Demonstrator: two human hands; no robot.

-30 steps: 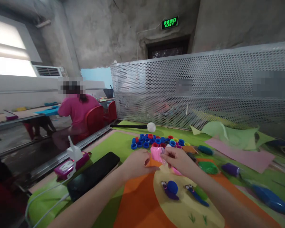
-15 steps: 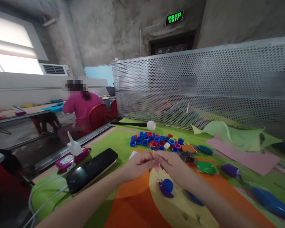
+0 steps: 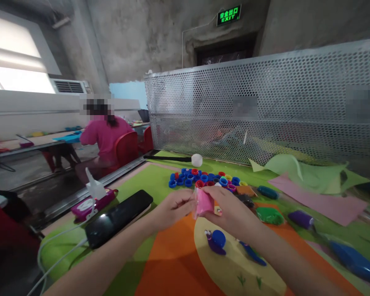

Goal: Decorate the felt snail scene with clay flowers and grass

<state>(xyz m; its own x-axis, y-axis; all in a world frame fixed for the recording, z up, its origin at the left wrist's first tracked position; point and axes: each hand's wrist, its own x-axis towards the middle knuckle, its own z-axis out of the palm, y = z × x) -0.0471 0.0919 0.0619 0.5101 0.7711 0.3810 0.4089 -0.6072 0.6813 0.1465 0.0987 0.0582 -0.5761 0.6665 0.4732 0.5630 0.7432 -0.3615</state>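
Note:
A clear packet of pink modelling clay is held up over the orange sheet. My right hand grips its right side, fingers curled behind it. At the packet's left edge, my left hand is closed with thumb and fingers together on the wrapper. Just below lies a cream paper shape bearing a clay snail with a blue shell and purple body. Another blue clay figure is beside it, partly hidden by my right forearm. Small green grass-like marks show near the bottom.
Several bottle caps are heaped behind my hands. A black phone and a purple power strip lie left. Bagged clay, green and purple, lies right. A perforated metal screen stands behind; a person in pink sits beyond.
The pink packet, mostly covered by my joined hands before, now shows its broad face. My hands have moved slightly apart, and more of the second blue figure is visible.

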